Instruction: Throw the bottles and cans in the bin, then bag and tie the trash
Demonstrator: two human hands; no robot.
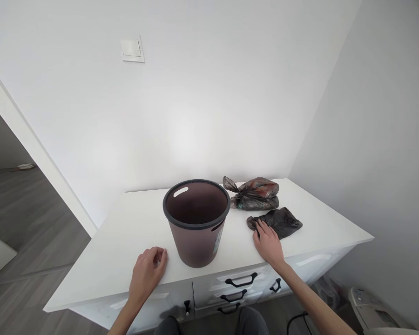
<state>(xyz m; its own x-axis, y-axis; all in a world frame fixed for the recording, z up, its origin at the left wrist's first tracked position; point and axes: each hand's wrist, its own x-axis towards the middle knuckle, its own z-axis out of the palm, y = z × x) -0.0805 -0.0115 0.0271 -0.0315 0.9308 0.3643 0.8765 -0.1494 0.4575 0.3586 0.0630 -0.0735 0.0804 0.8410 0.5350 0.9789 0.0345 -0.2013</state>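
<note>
A brown wastebasket [197, 244] with a dark rim stands upright on the white cabinet top, its mouth facing up. Just left of its base, my left hand [148, 271] rests on the surface with curled fingers, thumb and forefinger close together; nothing shows in it. My right hand [268, 242] lies on the near left edge of a flat, crumpled black plastic bag [282, 223], its fingers stretched out over the plastic. Behind that lies a tied black plastic bag [258, 194], filled with things whose kind I cannot make out.
The white cabinet [108, 260] stands against a wall and has black handles [241, 280] on its front. A light switch [132, 49] is on the wall. To the left is a doorway; at the lower right a pale appliance [373, 309] stands near a black cable [296, 317].
</note>
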